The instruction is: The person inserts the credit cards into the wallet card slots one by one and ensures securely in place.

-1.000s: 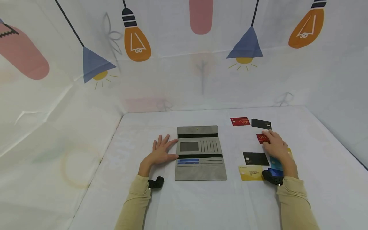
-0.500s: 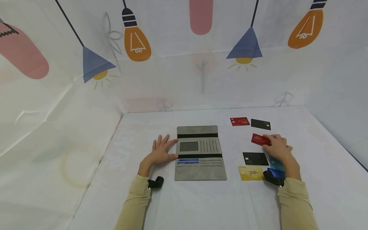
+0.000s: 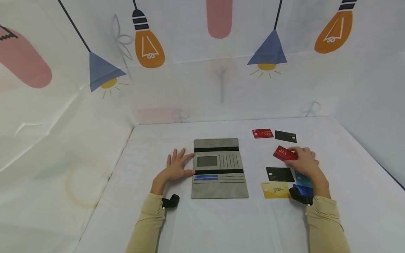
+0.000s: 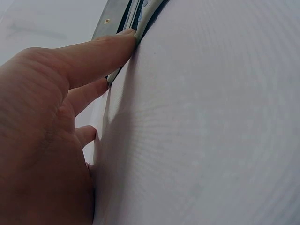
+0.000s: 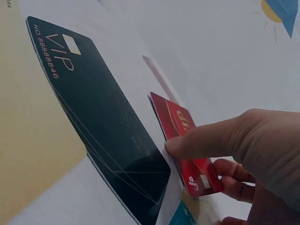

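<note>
An unfolded grey wallet (image 3: 221,189) lies flat in the middle of the table, two blue cards (image 3: 205,177) showing in its lower left slots. My left hand (image 3: 174,170) rests at its left side, fingers spread, with thumb and index fingertip at the edge. My right hand (image 3: 305,163) pinches a red VIP card (image 3: 282,153) between thumb and fingers. In the right wrist view that red card (image 5: 176,122) is tilted, and the thumb covers part of its face. Just nearer lies a black VIP card (image 5: 93,103).
Behind the right hand lie another red VIP card (image 3: 263,133) and a dark card (image 3: 285,136). Nearer are a yellow card (image 3: 275,190), a teal card (image 3: 303,180) and a blue card (image 3: 305,190), partly under the right wrist. A printed sheet wall (image 3: 202,84) stands behind the table.
My right hand has gripped the red card, drawing it out to the left and tilting it. The left hand and wallet keep their places.
</note>
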A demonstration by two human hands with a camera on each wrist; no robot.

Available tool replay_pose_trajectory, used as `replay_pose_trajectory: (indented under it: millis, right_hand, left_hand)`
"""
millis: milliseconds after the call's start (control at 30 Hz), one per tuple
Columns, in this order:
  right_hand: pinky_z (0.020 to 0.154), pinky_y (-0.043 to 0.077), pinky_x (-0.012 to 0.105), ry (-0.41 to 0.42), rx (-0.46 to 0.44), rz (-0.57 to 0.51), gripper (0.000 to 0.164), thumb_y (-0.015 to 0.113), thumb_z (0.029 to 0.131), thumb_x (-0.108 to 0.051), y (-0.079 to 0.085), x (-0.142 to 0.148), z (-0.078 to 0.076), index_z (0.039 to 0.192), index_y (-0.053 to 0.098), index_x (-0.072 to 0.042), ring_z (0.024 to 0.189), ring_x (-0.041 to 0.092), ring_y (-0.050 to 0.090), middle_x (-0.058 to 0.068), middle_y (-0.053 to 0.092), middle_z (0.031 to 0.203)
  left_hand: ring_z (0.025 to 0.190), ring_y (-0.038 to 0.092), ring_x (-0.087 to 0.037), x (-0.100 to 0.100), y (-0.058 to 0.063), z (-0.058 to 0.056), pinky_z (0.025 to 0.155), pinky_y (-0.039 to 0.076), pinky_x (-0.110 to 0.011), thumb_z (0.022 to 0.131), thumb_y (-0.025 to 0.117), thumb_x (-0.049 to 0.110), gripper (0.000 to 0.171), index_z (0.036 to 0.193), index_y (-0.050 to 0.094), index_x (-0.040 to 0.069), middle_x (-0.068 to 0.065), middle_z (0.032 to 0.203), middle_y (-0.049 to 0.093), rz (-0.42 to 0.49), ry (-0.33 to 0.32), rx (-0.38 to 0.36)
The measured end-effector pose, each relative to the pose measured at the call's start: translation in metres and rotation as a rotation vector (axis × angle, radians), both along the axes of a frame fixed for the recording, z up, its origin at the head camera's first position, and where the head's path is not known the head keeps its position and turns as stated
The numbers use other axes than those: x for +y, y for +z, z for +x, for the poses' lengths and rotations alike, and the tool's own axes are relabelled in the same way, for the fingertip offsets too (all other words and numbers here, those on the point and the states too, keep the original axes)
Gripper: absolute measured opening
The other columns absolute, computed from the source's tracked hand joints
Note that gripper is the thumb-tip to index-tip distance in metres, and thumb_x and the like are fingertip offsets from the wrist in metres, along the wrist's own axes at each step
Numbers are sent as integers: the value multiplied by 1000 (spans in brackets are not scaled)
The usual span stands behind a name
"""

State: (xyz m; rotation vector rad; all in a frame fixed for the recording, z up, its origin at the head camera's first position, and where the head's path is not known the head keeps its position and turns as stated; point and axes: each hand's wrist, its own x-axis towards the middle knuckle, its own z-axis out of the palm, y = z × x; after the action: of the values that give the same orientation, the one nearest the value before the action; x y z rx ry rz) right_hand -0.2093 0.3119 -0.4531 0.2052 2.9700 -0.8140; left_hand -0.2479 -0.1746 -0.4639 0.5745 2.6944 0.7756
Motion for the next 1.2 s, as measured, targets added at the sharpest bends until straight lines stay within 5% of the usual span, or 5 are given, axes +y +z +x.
replay_pose_trajectory:
  millis: [233, 533, 1200]
  right_hand:
    - [89, 30, 77, 13, 48, -16, 55, 67, 89, -16, 1, -2, -1, 136, 45, -1, 120, 57, 24, 39, 31, 131]
    - [94, 43, 69, 1, 87, -88, 40, 57, 97, -11, 4, -6, 0, 134, 46, -1, 111, 55, 49, 39, 48, 131]
    - [96, 43, 65, 48, 124, -125, 34, 54, 100, -14, 29, -24, 5, 132, 52, -3, 115, 52, 49, 36, 51, 132]
  left_hand:
    - [149, -18, -40, -1, -2, 0, 116, -14, -60, 90, 67, 40, 74, 155, 36, 21, -16, 166, 2, -9, 2, -1]
    - [149, -18, -39, 0, -3, -1, 116, -14, -60, 89, 67, 40, 74, 155, 36, 22, -15, 166, 2, -8, 4, 0]
    - [149, -18, -40, -1, -2, -1, 116, -14, -60, 89, 68, 40, 74, 154, 36, 22, -15, 166, 2, -4, 5, 1]
